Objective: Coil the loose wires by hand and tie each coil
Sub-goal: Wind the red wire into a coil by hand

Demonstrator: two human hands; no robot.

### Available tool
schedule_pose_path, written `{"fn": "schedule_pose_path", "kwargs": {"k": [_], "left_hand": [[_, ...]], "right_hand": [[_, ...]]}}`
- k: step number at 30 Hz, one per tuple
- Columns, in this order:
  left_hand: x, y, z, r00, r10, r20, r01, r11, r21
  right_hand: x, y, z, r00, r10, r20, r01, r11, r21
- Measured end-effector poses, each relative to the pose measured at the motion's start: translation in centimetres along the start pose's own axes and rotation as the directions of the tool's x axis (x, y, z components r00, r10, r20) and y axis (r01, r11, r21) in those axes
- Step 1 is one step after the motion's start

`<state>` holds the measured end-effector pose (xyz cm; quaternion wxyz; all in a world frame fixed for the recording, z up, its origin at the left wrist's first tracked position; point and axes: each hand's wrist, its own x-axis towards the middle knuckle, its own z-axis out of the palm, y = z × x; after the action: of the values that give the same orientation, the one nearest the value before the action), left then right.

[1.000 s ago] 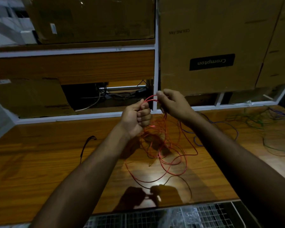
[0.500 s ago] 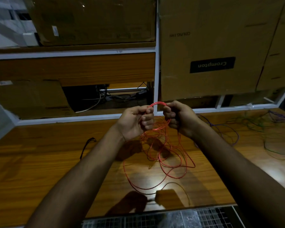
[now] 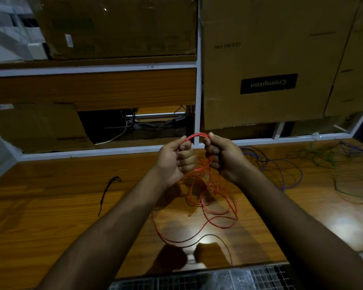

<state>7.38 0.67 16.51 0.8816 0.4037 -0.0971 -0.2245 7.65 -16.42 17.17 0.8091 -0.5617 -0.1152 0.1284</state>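
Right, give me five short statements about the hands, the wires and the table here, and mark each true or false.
1. Both the left hand and the right hand grip the red wire. True.
2. The red wire is fully coiled and tied. False: most of it hangs and lies in loose loops on the wooden table.
3. A purple wire lies on the table to the right of the hands. True.
4. The short black wire is held in the left hand. False: it lies on the table by itself, left of the arms.
5. The cardboard box reads "Crompton", upside down. True.

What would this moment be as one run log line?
step: coiling | left hand: grips thin red wire | right hand: grips same wire | tie: not yet
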Motion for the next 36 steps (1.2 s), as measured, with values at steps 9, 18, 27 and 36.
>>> {"fn": "schedule_pose_path", "kwargs": {"k": [9, 18, 27, 36], "left_hand": [[0.1, 2.0, -0.4, 0.968, 0.162, -0.190, -0.182, 0.979, -0.092], [0.5, 3.5, -0.8, 0.947, 0.225, -0.229, -0.248, 0.965, -0.078], [0.6, 2.2, -0.5, 0.950, 0.212, -0.229, -0.216, 0.976, 0.008], [0.3, 1.4, -1.1, 0.964, 0.203, -0.174, -0.199, 0.979, 0.038]], "right_hand": [[-2.6, 3.4, -4.3, 0.967, 0.142, 0.212, -0.142, 0.990, -0.014], [-5.3, 7.0, -6.1, 0.958, 0.241, -0.154, -0.274, 0.929, -0.248], [-7.1, 3.8, 1.9, 0.982, -0.172, -0.083, -0.064, 0.113, -0.992], [-6.9, -0.8, 5.1, 0.930, 0.005, 0.368, 0.368, 0.022, -0.929]]}}
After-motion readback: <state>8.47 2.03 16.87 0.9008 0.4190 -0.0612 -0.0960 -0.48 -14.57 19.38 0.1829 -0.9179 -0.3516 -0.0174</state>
